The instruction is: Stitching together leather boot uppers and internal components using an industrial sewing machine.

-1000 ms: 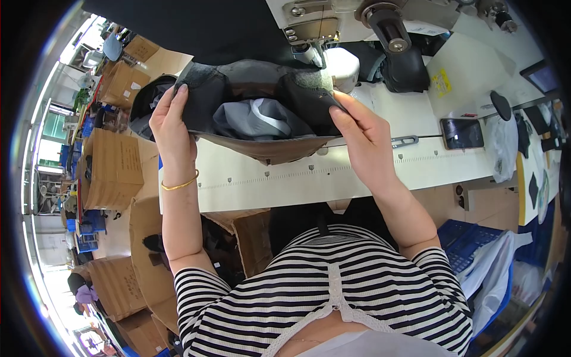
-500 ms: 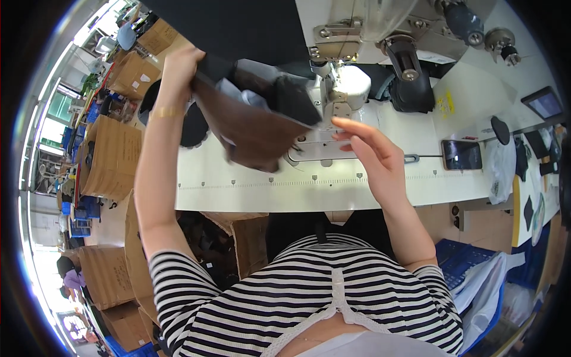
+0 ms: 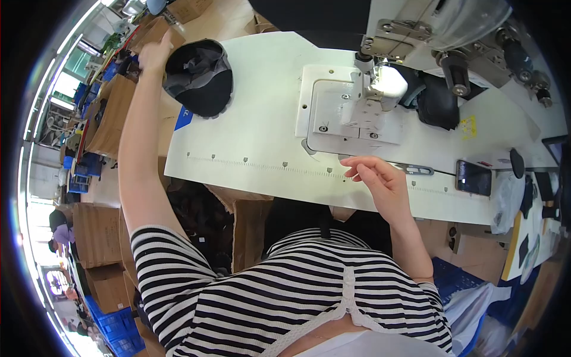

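Note:
My left arm reaches out to the far left, and my left hand [image 3: 156, 55] is past the table's edge. Its thumb sticks out and no held thing shows, though part of the fingers is hidden. Close beside it, a black cap [image 3: 209, 95] lies on the white table [image 3: 256, 113] with its hollow, grey-lined inside facing up. My right hand [image 3: 383, 185] hovers over the table's front part, empty, its fingers loosely bent and apart. Beyond it stands a sewing machine [image 3: 389, 83], with nothing under its needle area that I can make out.
Dark folded fabric pieces [image 3: 437, 101] lie behind the machine head. A phone [image 3: 473, 178] rests at the right, near a clear plastic bag [image 3: 505, 208]. Below the table's left edge stands an open cardboard box [image 3: 250, 232] with dark pieces inside. A blue crate [image 3: 446, 276] is at the lower right.
My left hand has swung left, away from the machine, and the brown and black fabric piece it held is out of sight. My right hand has lowered slightly toward the table's front. The view has shifted left.

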A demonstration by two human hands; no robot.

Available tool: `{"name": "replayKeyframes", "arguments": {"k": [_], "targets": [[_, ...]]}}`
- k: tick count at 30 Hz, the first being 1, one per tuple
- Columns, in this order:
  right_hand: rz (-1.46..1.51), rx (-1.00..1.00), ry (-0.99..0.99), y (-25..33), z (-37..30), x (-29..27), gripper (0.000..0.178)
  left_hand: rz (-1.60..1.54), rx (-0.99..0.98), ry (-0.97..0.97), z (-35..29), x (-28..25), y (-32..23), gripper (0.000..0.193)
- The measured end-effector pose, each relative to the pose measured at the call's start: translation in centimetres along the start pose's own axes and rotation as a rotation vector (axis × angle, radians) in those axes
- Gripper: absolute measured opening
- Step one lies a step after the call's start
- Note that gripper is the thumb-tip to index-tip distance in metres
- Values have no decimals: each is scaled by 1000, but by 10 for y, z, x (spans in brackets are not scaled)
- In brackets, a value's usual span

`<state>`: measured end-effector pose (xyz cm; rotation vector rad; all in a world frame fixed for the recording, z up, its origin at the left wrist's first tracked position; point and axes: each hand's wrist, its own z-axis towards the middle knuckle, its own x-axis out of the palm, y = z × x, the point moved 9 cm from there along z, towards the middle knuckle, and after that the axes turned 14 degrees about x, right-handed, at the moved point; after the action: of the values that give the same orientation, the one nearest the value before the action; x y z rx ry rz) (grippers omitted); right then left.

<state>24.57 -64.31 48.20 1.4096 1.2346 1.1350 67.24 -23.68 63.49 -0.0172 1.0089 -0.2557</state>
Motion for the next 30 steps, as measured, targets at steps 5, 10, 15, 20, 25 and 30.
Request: {"name": "replayKeyframes", "arguments": {"k": [5,10,15,20,25,30], "targets": [[-58,20,70,-6,9,23,21,-979,-708,32,-167,87,105,82],[-155,75,180,-8,21,54,22,-1260,-743,257,-221,138,67,51],[-73,77,185,-8,42,73,23,-1492,-374,170,-224,81,-11,19],[-634,-769,-95,74,43,117,46,-1665,-270,161,-284,9,-99,21],[-863,-985,-150,63,65,178,61,-2101,-609,573,-342,10,-169,56],[-1055,-928,22,34,48,189,76,-1977,-555,437,-343,1,-190,55]]}}
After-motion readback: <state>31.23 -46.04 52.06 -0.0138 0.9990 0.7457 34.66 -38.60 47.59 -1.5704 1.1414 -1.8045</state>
